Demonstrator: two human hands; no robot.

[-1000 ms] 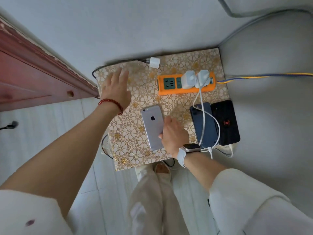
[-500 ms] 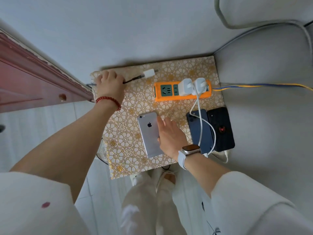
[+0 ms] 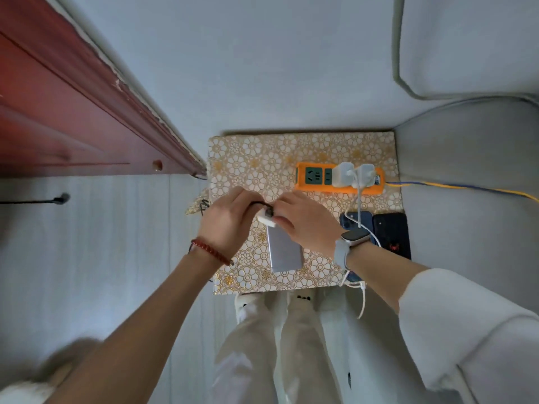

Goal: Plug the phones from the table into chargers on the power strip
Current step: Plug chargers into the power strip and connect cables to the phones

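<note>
- I see the left hand [image 3: 230, 225] over the left part of the patterned surface [image 3: 256, 158], wearing a red bead bracelet [image 3: 210, 252] at the wrist; its fingers are curled around a black cable [image 3: 260, 203] that runs toward the other hand.
- Between the two hands I see a small white charger [image 3: 266, 220], with the black cable meeting it; it sits just above the top end of the silver phone [image 3: 284, 252].
- The silver phone lies flat and face down near the front edge of the surface, its top end hidden under the hands.
- My view of the right hand [image 3: 306, 225] shows its fingers pinching the white charger from the right; a watch [image 3: 354, 239] sits on that wrist.
- The orange power strip [image 3: 309, 186] lies toward the back right of the surface, with two white chargers [image 3: 354, 174] plugged in side by side and green sockets free to their left.
- A white cable [image 3: 360, 211] drops from those chargers across a dark blue phone [image 3: 367, 218].
- A black phone [image 3: 392, 234] lies just beside the blue one, at the right edge.
</note>
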